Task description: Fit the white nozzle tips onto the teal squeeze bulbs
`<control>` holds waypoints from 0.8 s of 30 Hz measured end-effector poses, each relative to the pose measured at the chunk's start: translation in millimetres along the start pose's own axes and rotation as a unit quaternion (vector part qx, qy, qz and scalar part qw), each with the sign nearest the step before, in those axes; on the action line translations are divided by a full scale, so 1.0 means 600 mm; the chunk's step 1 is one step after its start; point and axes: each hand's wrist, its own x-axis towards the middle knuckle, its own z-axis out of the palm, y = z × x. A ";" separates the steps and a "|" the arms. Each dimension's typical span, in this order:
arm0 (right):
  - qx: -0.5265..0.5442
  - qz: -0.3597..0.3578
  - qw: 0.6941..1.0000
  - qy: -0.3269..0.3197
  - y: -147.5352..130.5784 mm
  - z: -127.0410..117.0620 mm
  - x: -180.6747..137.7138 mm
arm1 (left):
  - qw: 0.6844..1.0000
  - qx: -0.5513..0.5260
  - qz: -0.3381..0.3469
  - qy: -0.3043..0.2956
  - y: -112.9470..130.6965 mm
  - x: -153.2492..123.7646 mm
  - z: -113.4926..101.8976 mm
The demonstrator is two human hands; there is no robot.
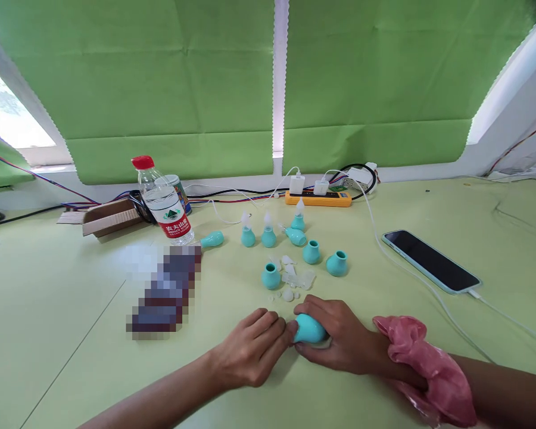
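Observation:
My right hand (337,333) is wrapped round a turquoise rubber squeeze bulb (310,329), which lies on its side just above the table. The curled fingers of my left hand (256,345) press together against the bulb's left end. They cover its opening, and whatever they pinch there is hidden. Beyond the hands stand open-necked turquoise bulbs (271,277) without tips. Loose clear plastic pieces (300,278) and a small translucent disc (288,294) lie close by. Farther back are bulbs with clear pointed tips (268,233), some upright and others lying down.
A water bottle (170,208), a can (178,190) and an open cardboard box (114,217) stand at the back left. A pixelated dark object (167,292) lies left. An orange power strip (318,199) is at the back. Right, a phone (431,261) trails a white cable (411,277).

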 end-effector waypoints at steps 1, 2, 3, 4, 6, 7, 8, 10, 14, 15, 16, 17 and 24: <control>-0.004 -0.013 1.000 0.001 -0.001 0.000 0.000 | 1.000 -0.014 0.006 0.011 0.003 0.001 -0.002; -0.007 -0.032 0.999 -0.001 -0.002 -0.001 0.000 | 0.999 -0.027 0.010 0.022 0.005 0.002 -0.003; -0.012 -0.053 0.999 -0.005 -0.003 -0.001 -0.001 | 0.999 -0.038 0.010 0.030 0.007 0.002 -0.003; -0.020 -0.070 0.997 -0.008 -0.004 -0.001 -0.003 | 0.998 -0.046 0.004 0.033 0.009 0.001 -0.001; -0.041 -0.081 0.996 -0.011 -0.006 0.000 -0.006 | 0.998 -0.049 -0.015 0.030 0.012 -0.002 0.004; -0.052 -0.074 0.996 -0.010 -0.008 0.000 -0.007 | 0.998 -0.044 -0.026 0.024 0.013 -0.004 0.008; -0.061 -0.063 0.996 -0.008 -0.010 0.001 -0.009 | 0.999 -0.037 -0.035 0.017 0.014 -0.007 0.012; -0.070 -0.041 0.997 -0.005 -0.015 0.003 -0.013 | 0.999 -0.024 -0.044 0.008 0.017 -0.011 0.019; -0.089 -0.019 0.996 -0.007 -0.026 0.008 -0.020 | 0.998 0.002 -0.055 0.009 0.026 -0.013 0.023; -0.097 -0.017 0.995 -0.008 -0.028 0.010 -0.022 | 0.998 0.007 -0.058 0.010 0.029 -0.012 0.023; -0.104 -0.015 0.994 -0.008 -0.029 0.011 -0.024 | 0.998 0.011 -0.060 0.010 0.032 -0.010 0.022; -0.110 -0.016 0.994 -0.008 -0.030 0.012 -0.025 | 0.998 0.013 -0.063 0.008 0.035 -0.009 0.022; -0.085 -0.009 0.995 0.054 -0.008 0.009 -0.016 | 0.991 0.010 -0.122 0.053 0.014 -0.017 0.027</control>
